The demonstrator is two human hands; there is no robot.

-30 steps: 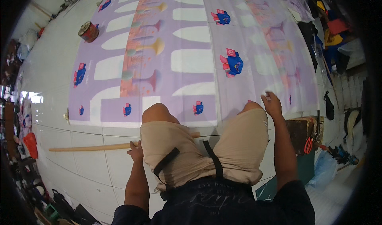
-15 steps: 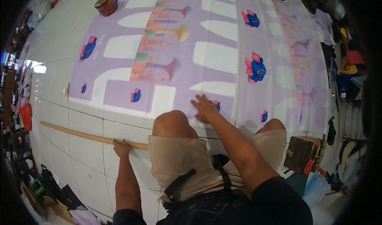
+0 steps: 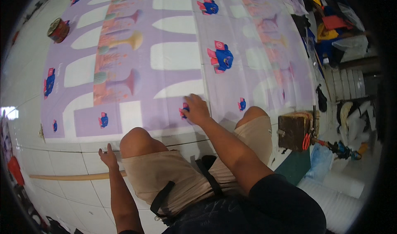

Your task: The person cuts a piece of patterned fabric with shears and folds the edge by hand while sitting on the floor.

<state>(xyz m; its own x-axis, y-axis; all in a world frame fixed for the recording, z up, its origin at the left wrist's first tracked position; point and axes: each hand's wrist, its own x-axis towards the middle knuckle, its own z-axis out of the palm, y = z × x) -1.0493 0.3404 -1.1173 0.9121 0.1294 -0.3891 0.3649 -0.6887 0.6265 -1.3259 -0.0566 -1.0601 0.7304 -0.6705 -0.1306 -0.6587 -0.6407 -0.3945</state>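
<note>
A large printed cloth [image 3: 175, 83], lilac with white shapes and blue cartoon animals, lies spread on the tiled floor before my knees. My right hand [image 3: 197, 110] rests on its near part, fingers slightly bent and apart, beside a small printed blue animal [image 3: 184, 110]. My left hand [image 3: 109, 158] is over the floor just short of the cloth's near edge, thumb and forefinger apart. A small dark spot shows between them, too small to name. Below that hand a long pale wooden stick [image 3: 74, 177] lies on the tiles, passing behind my left forearm.
A round rusty red tin [image 3: 58, 30] stands on the cloth's far left edge. To my right is a worn brown box [image 3: 294, 130] with red-orange handles against it. Piled goods [image 3: 331, 35] line the right side. A red bag [image 3: 15, 171] lies far left.
My left hand has let go of the wooden stick and moved forward toward the cloth's edge. My right hand's fingers, spread flat before, are more bent. The view has swung to the right.
</note>
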